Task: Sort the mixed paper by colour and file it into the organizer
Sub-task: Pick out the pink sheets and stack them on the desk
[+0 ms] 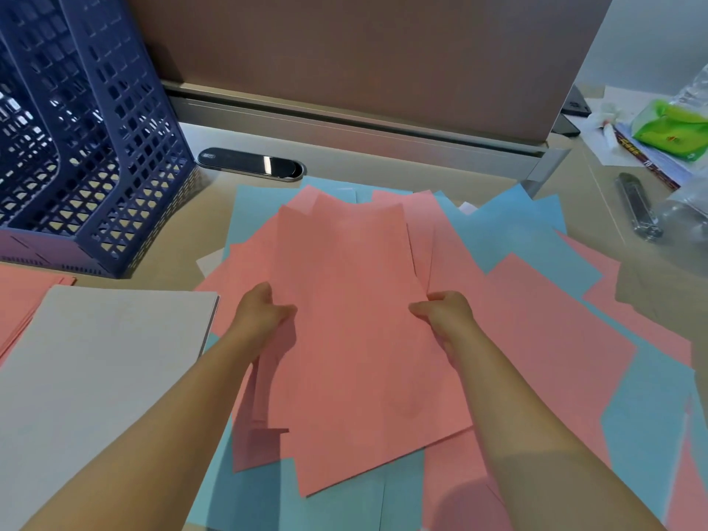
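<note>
Head-cam view down onto a beige desk (180, 258) w/ two bare forearms reaching fwd. Left hand (260, 312) pinches the left edge of a bunch of pink sheets (352, 320), thumb on top, fingers curled under. Right hand (444, 314) grips the right edge of the same bunch, thumb on top too. The bunch is fanned unevenly, far ends splayed toward the partition; whether it is lifted or resting on the pile can't be told.

Under and around it lies a loose mixed pile: blue sheets (536, 231) spread at the far side, right side and near edge, more pink sheets among them at right. A scrap of white paper peeks out at the pile's left edge.

Left of the pile, near the person, sits a neat white stack (99, 362), partly over a pink stack (23, 300) at the far-left edge. Behind those stands a dark blue mesh organizer (95, 147), upright slots, at the desk's back-left corner.

A brown partition panel (364, 59) runs along the back, w/ an oval cable port (249, 162) in the desk just in front. Far right: green tissue pack (670, 132), a metal tool (636, 208), clear plastic wrap, misc. papers.
</note>
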Motion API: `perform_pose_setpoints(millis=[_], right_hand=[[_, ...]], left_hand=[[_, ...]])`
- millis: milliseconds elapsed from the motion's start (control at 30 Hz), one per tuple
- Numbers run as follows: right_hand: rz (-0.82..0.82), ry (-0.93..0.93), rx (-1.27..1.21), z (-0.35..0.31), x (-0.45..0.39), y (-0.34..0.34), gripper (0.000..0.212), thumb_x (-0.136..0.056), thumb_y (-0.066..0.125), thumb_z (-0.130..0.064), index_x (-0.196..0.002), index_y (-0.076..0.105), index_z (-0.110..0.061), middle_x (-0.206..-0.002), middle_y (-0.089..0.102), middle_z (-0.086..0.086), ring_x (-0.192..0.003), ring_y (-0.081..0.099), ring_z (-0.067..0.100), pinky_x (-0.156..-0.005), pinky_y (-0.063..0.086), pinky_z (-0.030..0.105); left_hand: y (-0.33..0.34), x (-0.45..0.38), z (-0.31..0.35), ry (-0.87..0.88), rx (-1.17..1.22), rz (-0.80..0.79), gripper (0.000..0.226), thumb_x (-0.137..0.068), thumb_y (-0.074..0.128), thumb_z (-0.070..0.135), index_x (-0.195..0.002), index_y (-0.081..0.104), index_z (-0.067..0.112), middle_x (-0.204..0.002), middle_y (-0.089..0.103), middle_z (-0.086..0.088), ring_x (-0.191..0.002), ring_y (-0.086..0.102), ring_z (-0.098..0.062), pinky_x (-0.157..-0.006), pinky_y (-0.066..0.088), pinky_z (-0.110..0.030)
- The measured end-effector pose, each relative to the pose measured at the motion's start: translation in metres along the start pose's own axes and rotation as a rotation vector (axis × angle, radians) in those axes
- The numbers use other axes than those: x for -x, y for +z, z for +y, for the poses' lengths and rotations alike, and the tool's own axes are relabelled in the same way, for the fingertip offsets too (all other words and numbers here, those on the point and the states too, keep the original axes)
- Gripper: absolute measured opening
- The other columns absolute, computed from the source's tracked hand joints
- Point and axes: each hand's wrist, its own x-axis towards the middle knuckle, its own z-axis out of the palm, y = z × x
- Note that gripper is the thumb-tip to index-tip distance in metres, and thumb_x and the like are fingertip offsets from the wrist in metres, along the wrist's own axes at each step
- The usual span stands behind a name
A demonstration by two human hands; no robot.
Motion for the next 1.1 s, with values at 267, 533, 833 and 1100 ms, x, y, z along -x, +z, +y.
perform_pose_setpoints(millis=[267,533,833,1100], right_hand=[[-0.14,-0.215,-0.2,-0.014,0.03,-0.001,0.023,-0.081,0.054,0.009,-0.097,0.066,-0.001,-0.093,0.064,0.014,-0.086,0.06,0.025,-0.088,0.051,0.044],[0.078,-0.188,-0.183,0.02,0.027,-0.059,0.021,-0.082,0.058,0.002,-0.099,0.059,0.015,-0.087,0.061,0.027,-0.079,0.052,0.023,-0.072,0.043,0.034],[0.491,0.253,0.247,0.093,0.035,-0.129,0.057,-0.08,0.063,-0.014,-0.131,0.04,-0.007,-0.135,0.035,0.016,-0.127,0.036,0.035,-0.102,0.036,0.041],[0.515,0.165,-0.277,0.11,0.022,-0.14,0.051,-0.074,0.07,-0.004,-0.119,0.049,0.006,-0.115,0.054,0.019,-0.103,0.058,0.031,-0.091,0.049,0.042]], left_hand=[[-0.019,0.015,0.006,0.117,0.276,0.116,0.022,-0.089,0.056,0.004,-0.071,0.055,0.017,-0.07,0.055,0.001,-0.064,0.05,-0.01,-0.047,0.042,-0.004],[0.026,0.033,0.022,-0.044,0.096,-0.248,0.02,-0.088,0.055,-0.005,-0.072,0.053,0.008,-0.057,0.05,-0.005,-0.051,0.045,-0.017,-0.037,0.039,-0.014],[0.082,0.047,0.012,0.128,-0.436,-0.07,0.022,-0.083,0.057,0.008,-0.102,0.066,0.003,-0.1,0.066,-0.023,-0.096,0.061,-0.036,-0.073,0.04,-0.032],[0.098,0.056,0.014,0.144,-0.457,-0.082,0.008,-0.084,0.054,0.005,-0.086,0.057,0.011,-0.067,0.053,-0.006,-0.078,0.051,-0.027,-0.065,0.036,-0.028]])
